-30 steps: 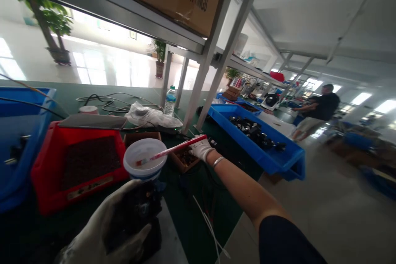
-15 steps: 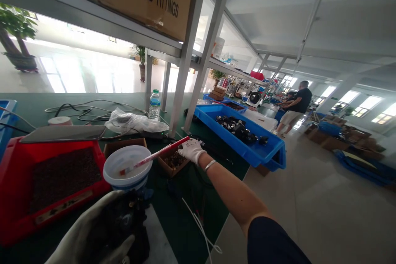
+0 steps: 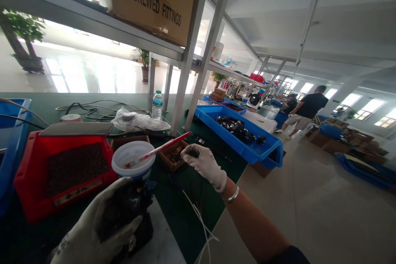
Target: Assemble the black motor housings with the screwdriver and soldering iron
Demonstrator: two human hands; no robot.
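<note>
My gloved left hand (image 3: 93, 231) is wrapped round a black part (image 3: 131, 214) at the lower left. My gloved right hand (image 3: 206, 165) has its thumb and fingertips pinched together beside a small cardboard box (image 3: 173, 164) of brass-coloured pieces; what they hold, if anything, is too small to make out. A white tub (image 3: 133, 152) stands beyond my left hand, with a red-handled brush (image 3: 163, 146) lying across its rim. White cord (image 3: 198, 214) lies between my hands, near the bench edge.
A red bin (image 3: 64, 169) of dark pieces stands left. A blue tray (image 3: 238, 132) of black parts is at the right. Shelf posts (image 3: 188, 57) rise behind, beside a water bottle (image 3: 157, 105). A person (image 3: 309, 109) stands beyond the bench.
My right hand has drawn back from over the small box, towards me and to the right. My left hand still grips the black part. The standing person has shifted right in the view.
</note>
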